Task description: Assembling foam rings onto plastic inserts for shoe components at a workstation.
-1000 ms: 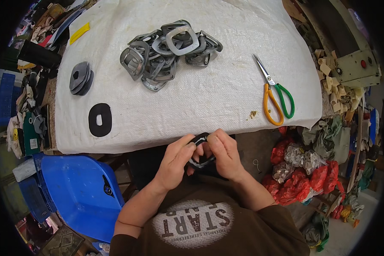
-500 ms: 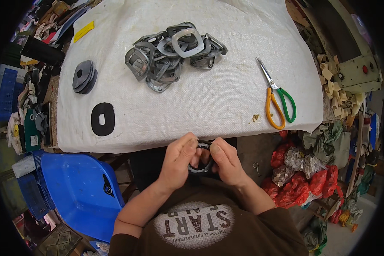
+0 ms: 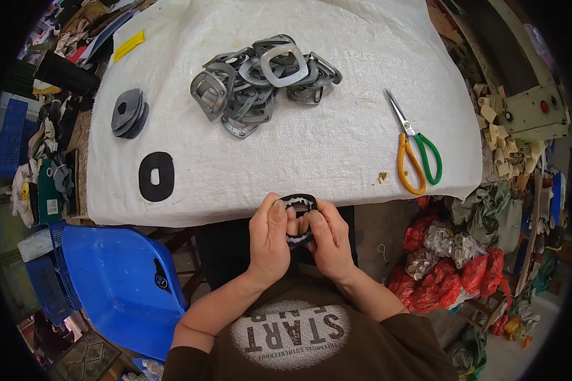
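Note:
Between my two hands, just off the table's front edge, is a rounded frame [image 3: 300, 198] wrapped in black fabric, its inner edge showing pale and jagged. My left hand [image 3: 270, 240] grips its left side, thumb on top and fingers under it. On the right side my right hand [image 3: 332, 241] holds it the same way. Fingertips show through the opening. A heap of grey rounded-square frames [image 3: 241, 95] lies at the back middle of the table, a paler one [image 3: 284, 65] on top. Nearer, at left, a flat black fabric piece [image 3: 156, 176] has a hole in its centre.
Scissors [image 3: 413, 143] with orange and green handles lie at right on the white woven sheet [image 3: 337, 146]. A stack of dark grey pieces [image 3: 129, 113] and a yellow strip [image 3: 129, 46] sit at left. A blue tub [image 3: 114, 279] stands lower left, red bags [image 3: 438, 286] lower right.
The thumbs have moved down along the frame's sides, and more of its upper rim shows. Both hands still grip it. The view has shifted slightly.

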The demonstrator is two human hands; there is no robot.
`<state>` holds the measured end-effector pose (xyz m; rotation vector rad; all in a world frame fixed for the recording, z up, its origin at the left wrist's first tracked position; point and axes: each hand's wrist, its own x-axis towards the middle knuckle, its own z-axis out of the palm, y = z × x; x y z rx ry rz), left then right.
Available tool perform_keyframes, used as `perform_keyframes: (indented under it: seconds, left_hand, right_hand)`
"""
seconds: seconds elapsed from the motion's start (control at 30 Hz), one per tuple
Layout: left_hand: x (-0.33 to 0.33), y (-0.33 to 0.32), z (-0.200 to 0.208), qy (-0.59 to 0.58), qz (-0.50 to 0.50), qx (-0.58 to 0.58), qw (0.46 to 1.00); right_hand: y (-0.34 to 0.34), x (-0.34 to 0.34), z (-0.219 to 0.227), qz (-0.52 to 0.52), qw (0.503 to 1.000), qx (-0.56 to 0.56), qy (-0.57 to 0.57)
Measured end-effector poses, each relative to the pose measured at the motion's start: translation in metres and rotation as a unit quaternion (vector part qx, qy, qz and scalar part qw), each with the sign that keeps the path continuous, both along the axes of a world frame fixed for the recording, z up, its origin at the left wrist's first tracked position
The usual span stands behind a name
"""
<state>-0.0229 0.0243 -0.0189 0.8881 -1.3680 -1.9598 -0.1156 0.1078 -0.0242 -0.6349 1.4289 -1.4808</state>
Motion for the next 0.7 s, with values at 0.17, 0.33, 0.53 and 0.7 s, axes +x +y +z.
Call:
perform_keyframes:
  seconds: [0.17, 0.33, 0.53, 0.7]
  left_hand:
    - [0.0, -0.003, -0.002, 0.025, 0.043, 0.066, 0.997]
    - [-0.005, 0.005, 0.005, 0.041, 0.059, 0.015, 0.997]
    - [0.001, 0.007, 0.004, 0.029, 0.01, 0.071, 0.997]
    - [0.009, -0.007, 0.015, 0.077, -0.102, 0.226, 0.966]
  right_hand:
    - [-0.002, -0.004, 0.007, 0.026, 0.989, -0.074, -0.122]
    - [-0.004, 0.005, 0.015, 0.005, 0.996, -0.086, 0.032]
    - [-0.01, -0.007, 0.009, -0.037, 0.995, -0.058, -0.07]
    - [-0.002, -0.019, -0.002, 0.0, 0.983, -0.062, -0.175]
